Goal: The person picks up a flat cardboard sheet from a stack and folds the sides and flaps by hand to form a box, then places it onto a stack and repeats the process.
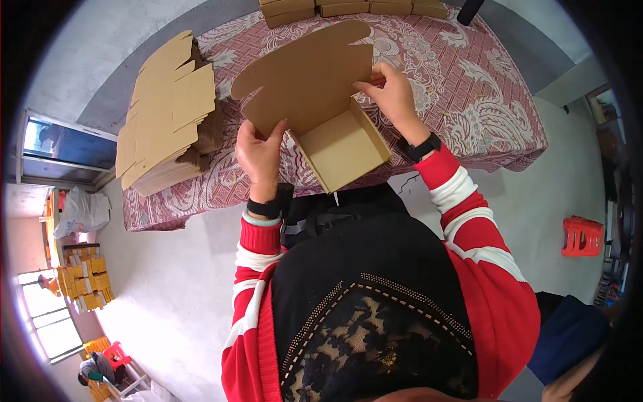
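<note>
While cardboard box (340, 149) lies between, left hand (260, 153), right hand (395, 100), both pinching its lid (305, 75)

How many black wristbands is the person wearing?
2: one black wristband below the left hand, one black wristband below the right hand; sleeves could hide others.

This looks like a small packing workshop, with flat cardboard blanks (167, 107) piled at the cloth-covered worktop's (479, 117) left edge, an open box (341, 151) at its near edge, brown boxes (345, 9) along its far edge and yellow packages (86, 281) stacked near a window (53, 321).
</note>
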The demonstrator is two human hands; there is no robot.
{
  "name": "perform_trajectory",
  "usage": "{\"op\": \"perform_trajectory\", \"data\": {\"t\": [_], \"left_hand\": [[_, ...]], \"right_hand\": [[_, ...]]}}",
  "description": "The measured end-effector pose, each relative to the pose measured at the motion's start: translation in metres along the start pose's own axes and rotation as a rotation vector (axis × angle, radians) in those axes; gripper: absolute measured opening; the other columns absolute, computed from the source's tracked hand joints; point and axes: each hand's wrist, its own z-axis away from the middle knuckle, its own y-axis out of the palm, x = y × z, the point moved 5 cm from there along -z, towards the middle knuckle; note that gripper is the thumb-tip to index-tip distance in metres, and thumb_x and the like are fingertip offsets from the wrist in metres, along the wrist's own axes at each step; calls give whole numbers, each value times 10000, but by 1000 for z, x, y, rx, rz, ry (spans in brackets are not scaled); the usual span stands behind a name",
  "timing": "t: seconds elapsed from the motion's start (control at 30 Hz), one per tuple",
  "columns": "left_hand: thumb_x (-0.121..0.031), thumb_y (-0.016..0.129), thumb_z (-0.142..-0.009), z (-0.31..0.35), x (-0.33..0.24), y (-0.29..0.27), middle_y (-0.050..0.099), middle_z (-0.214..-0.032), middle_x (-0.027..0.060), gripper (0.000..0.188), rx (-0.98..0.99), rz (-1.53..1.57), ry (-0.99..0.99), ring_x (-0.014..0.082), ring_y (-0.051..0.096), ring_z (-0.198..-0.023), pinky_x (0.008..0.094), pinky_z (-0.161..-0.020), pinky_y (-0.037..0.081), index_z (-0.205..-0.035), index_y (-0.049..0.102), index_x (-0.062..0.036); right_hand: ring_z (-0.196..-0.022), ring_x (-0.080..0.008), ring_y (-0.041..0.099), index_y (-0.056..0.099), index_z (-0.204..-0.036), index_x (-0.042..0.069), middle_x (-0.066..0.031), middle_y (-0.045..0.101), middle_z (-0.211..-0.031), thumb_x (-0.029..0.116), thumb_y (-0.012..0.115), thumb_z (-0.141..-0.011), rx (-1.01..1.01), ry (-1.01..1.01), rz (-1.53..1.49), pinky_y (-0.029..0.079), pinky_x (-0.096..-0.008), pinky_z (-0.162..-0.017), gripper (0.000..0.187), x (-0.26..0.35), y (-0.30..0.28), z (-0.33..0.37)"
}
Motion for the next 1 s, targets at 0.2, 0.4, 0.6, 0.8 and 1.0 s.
{"op": "perform_trajectory", "data": {"t": [0.2, 0.4, 0.6, 0.8, 1.0], "left_hand": [[-121, 815, -774, 9, -10, 1, 687, -818, 86, 301, -78, -77, 29, 204, 645, -688, 306, -657, 510, -1016, 669, -17], [-92, 623, -919, 33, -31, 7, 703, -914, 177, 226, -47, -78, 94, 366, 675, -787, 385, -688, 518, -1130, 627, -10], [-131, 514, -991, 61, -40, 19, 642, -1170, 258, 358, 213, -132, -150, 407, 639, -1042, 399, -863, 502, -1312, 516, 27], [-170, 463, -1024, 77, -26, 28, 252, -1556, 261, 584, 477, 26, -81, 400, 305, -1420, 380, -1143, 267, -1512, 217, 35], [-169, 447, -1027, 87, -9, 23, 225, -1583, 260, 612, 554, -70, 89, 387, 258, -1463, 375, -1178, 234, -1537, 169, 21]], "right_hand": [[-700, -322, 637, 633, -889, 18, -156, 651, -778, 227, 737, -845, -112, -106, 317, 510, -402, -641, 238, 36, 13, 26], [-711, -406, 602, 624, -807, 13, -191, 609, -740, 209, 646, -903, -137, -236, 391, 486, -468, -620, 220, 42, 14, 47], [-719, -400, 599, 625, -759, 9, -189, 606, -755, 205, 618, -916, -66, -182, 492, 476, -492, -632, 251, 44, 18, 56], [-769, -401, 595, 635, -823, 4, -197, 603, -796, 234, 632, -900, 20, -322, 582, 479, -499, -702, 242, 29, 9, 64], [-927, -377, 616, 633, -1037, -12, -191, 646, -995, 244, 556, -933, 271, -304, 281, 490, -425, -819, 287, 22, 0, 75]]}}
